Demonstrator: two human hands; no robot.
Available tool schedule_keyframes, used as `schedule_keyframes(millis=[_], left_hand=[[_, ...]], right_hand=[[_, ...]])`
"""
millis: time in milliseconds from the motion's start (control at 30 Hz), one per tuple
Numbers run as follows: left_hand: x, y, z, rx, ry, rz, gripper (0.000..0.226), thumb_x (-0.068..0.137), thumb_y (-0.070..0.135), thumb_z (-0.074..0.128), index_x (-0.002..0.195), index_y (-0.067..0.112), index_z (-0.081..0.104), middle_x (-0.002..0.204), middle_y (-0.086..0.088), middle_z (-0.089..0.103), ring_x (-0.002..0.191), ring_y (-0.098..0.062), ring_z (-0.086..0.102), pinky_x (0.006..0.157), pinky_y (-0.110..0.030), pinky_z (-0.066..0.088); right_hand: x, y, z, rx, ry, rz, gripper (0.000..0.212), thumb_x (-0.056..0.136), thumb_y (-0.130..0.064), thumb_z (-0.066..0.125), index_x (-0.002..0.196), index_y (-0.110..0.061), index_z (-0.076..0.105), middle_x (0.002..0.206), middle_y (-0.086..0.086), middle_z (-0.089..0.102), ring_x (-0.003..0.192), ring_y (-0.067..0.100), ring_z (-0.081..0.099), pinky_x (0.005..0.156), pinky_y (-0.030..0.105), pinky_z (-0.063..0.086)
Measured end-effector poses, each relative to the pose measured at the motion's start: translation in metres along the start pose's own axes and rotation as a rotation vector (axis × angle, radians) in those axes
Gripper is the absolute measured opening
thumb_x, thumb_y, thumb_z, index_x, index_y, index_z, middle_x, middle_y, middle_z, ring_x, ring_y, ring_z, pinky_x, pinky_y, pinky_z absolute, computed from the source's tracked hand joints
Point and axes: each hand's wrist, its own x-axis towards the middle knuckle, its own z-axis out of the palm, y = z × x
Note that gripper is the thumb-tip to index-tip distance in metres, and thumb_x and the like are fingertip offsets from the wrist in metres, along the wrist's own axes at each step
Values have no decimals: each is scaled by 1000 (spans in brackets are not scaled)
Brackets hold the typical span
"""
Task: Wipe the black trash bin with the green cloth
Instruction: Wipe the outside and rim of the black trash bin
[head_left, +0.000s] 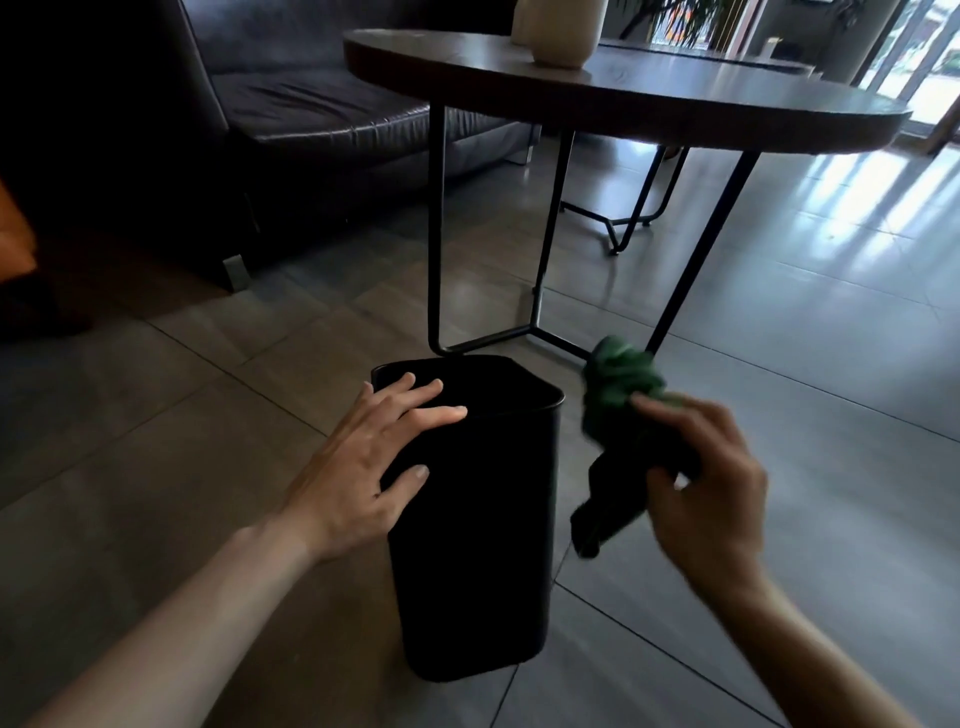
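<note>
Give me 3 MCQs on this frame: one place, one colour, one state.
1. Where does the bin stand?
A. on the table
B. on the floor
C. on the sofa

2. What colour is the cloth?
A. green
B. white
C. red

3. What is the right hand doing?
A. lying flat on the floor
B. holding the cloth
C. gripping a table leg

Answers:
1 B, its base rests on the floor tiles, in front of the table.
2 A, the bunched fabric is green.
3 B, the fingers close on the cloth beside the bin, while the left hand rests open at the rim.
</note>
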Motion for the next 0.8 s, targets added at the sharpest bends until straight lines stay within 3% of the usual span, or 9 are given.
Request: schedule_keyframes(millis=[100, 167, 367, 467, 667, 800], left_hand=[[-5, -1, -6, 17, -22, 21, 63, 93, 19, 57, 147, 48, 43, 164, 22, 27, 157, -6, 12, 128, -43, 5], [-9, 0, -8, 26, -16, 34, 63, 93, 17, 58, 148, 44, 45, 165, 18, 28, 157, -8, 14, 129, -45, 9], [-19, -2, -18, 110, -12, 87, 53, 95, 26, 48, 147, 37, 49, 165, 11, 31, 156, -12, 21, 127, -36, 19], [-23, -6, -25, 153, -17, 63, 53, 95, 28, 45, 147, 39, 49, 165, 11, 29, 157, -11, 20, 124, -33, 27], [-31, -16, -32, 194, -23, 69, 53, 95, 33, 46, 147, 41, 47, 166, 9, 30, 157, -12, 21, 112, -34, 40], [-40, -22, -30, 209, 16, 35, 62, 96, 66, 41, 152, 40, 41, 168, 11, 25, 157, -12, 19, 110, -38, 41]], right_hand=[[44, 3, -9, 94, 59, 263, 69, 72, 15, 63, 118, -36, 71, 113, 2, 67, 103, 26, 66, 93, 42, 58], [60, 1, -3, 103, 18, 308, 68, 74, 15, 63, 119, -35, 72, 113, 2, 65, 104, 24, 64, 93, 48, 59], [57, -22, 35, 49, -388, -25, 63, 74, 23, 60, 115, -21, 78, 120, -2, 62, 115, 21, 61, 100, 36, 54], [48, -30, 41, 14, -539, -140, 61, 80, 20, 57, 117, -24, 77, 130, -5, 61, 121, 18, 56, 103, 39, 51], [26, -47, 32, -74, -702, -291, 51, 92, 9, 57, 129, -23, 71, 144, 1, 53, 126, 21, 48, 101, 39, 51], [8, -55, 28, -108, -739, -389, 56, 89, 2, 62, 138, -25, 64, 147, 5, 49, 128, 25, 49, 97, 40, 54]])
